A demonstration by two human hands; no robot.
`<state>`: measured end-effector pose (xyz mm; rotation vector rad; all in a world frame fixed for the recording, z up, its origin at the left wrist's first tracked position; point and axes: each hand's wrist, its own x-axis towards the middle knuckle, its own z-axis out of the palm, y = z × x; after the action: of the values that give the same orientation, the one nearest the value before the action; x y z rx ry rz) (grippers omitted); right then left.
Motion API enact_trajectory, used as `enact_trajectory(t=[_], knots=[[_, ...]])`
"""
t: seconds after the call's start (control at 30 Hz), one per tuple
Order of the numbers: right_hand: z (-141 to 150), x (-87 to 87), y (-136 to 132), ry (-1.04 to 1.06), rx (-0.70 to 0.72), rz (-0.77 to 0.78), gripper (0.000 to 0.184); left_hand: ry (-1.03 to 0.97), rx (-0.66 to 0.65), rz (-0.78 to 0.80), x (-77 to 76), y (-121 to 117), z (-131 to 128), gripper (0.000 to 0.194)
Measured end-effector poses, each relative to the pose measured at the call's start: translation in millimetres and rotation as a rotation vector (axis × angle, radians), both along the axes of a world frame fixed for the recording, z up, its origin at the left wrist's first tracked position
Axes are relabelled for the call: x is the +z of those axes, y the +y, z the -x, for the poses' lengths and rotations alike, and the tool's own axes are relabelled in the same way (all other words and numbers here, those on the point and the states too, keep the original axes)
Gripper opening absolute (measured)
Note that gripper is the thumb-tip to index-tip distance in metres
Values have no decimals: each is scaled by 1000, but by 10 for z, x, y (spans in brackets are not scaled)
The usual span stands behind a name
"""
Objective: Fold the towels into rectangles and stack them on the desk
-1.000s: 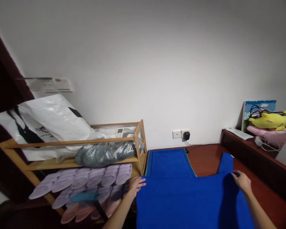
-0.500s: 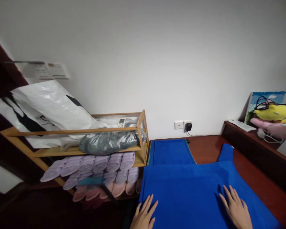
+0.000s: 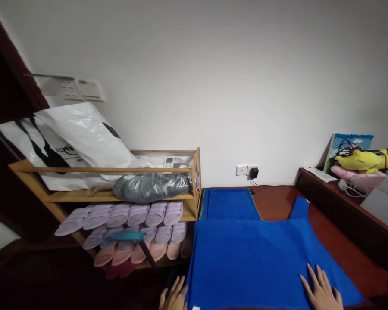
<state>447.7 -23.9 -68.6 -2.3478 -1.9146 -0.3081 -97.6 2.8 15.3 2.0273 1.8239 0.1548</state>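
A large blue cloth (image 3: 252, 258) lies spread flat on a dark red-brown table (image 3: 278, 202). My right hand (image 3: 320, 290) rests flat on its near right part, fingers stretched out and apart. At the cloth's near left edge my left hand (image 3: 174, 298) shows only its fingertips, extended and holding nothing. A second folded blue cloth (image 3: 229, 203) lies farther back toward the wall, and a blue corner (image 3: 300, 207) sticks up at the right.
A wooden rack (image 3: 116, 196) on the left holds rows of lilac and pink slippers (image 3: 132, 228), a grey bagged bundle (image 3: 150, 186) and white bags (image 3: 71, 142). A wall socket with a plug (image 3: 252, 172) is behind. A yellow plush toy (image 3: 365, 160) and cables sit on the right ledge.
Both hands slid back toward me along the blue cloth, from its far corners to its near edge. The cloth now lies smooth. The camera view shifted slightly.
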Motion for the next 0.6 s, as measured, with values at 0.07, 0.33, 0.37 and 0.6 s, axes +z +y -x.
enact_trajectory(t=[0.07,0.33,0.37,0.6], knots=[[62,42,-2,17,10,-20,51,-3,7,-138,29,-7,-174,64],[158,-3,-23,135,-107,12,57,-152,-102,-198,-130,-56,-620,56],[135,-16,-52,93,-89,16,55,-156,-106,-180,-159,-68,-589,54],[-35,-64,-196,40,-115,5,54,-121,-116,-212,-254,-105,-477,54]])
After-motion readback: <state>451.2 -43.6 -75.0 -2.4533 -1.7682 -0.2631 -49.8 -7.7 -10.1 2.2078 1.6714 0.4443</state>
